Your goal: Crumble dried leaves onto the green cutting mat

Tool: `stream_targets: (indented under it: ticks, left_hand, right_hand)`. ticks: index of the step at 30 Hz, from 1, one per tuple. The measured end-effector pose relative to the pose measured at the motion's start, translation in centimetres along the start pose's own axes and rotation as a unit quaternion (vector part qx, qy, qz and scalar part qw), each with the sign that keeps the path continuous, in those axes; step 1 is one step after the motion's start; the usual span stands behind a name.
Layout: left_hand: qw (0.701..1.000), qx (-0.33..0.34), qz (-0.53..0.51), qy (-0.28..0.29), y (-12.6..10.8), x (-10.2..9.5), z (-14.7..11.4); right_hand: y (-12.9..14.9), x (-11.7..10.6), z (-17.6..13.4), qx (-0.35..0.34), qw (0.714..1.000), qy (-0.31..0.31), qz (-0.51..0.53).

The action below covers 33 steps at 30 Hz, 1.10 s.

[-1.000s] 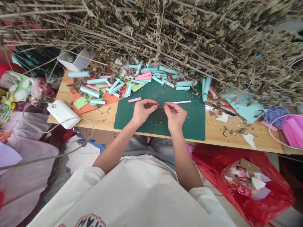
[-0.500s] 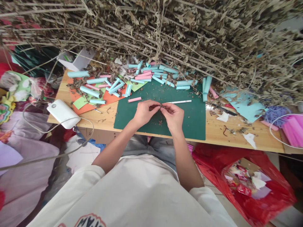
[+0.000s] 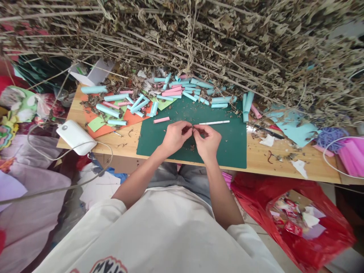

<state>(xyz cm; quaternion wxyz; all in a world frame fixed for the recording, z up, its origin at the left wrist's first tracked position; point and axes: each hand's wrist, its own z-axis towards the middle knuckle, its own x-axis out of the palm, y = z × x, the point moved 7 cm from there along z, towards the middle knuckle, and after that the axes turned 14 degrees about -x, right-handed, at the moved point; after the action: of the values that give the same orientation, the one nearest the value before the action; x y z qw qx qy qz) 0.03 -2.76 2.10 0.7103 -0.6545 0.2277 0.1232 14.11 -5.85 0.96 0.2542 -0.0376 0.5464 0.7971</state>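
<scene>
Over the green cutting mat (image 3: 233, 151), my left hand (image 3: 176, 137) and my right hand (image 3: 208, 141) meet fingertip to fingertip, both closed in a pinch. A tiny dark bit shows between them, too small to name. Brown plant crumbs (image 3: 192, 147) lie on the mat just below the fingers. Behind my right hand rests a thin white stick (image 3: 214, 122). A short pink paper roll (image 3: 161, 120) lies to the left of my left hand.
Many blue and pink paper rolls (image 3: 108, 111) lie along the back of the wooden table (image 3: 284, 163). Dried leafy stalks (image 3: 182, 41) hang over it. A white power bank (image 3: 76, 136) with a cable sits at the left edge. A red bag (image 3: 313, 242) of scraps stands at lower right.
My hands stay together over the mat. Their fingertips have shifted only slightly, and nothing else has visibly moved.
</scene>
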Motion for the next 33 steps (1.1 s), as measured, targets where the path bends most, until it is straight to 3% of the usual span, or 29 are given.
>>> stream_targets:
  ticks: [5,11,13,19,25,29,33]
  left_hand:
    - [0.999,-0.002,0.028,-0.015,0.6,-1.1,0.5]
    - [0.993,0.069,0.085,0.037,0.8,-0.4,0.5]
    - [0.99,0.078,0.107,0.041,0.8,-0.4,0.5]
    - [0.979,0.1,0.169,0.046,-0.3,-1.4,-0.9]
    - [0.955,0.082,0.279,0.064,-0.5,0.2,-2.6]
    - [0.958,0.086,0.27,0.038,-0.1,0.6,-1.3]
    - [0.972,0.087,0.22,0.008,0.3,0.0,0.0]
  right_hand:
    - [-0.7,-0.8,0.4,0.008,0.999,-0.031,-0.005]
    - [-0.1,0.2,0.9,-0.058,0.993,0.101,-0.017]
    - [-0.4,0.1,0.8,-0.061,0.991,0.118,-0.019]
    - [-0.8,-2.2,0.6,-0.052,0.996,0.076,-0.018]
    - [0.1,-4.1,-0.2,-0.039,0.986,0.088,-0.133]
    - [0.1,-3.4,-1.0,-0.035,0.983,0.101,-0.147]
    - [-0.4,-2.0,-1.0,-0.018,0.991,0.102,-0.079]
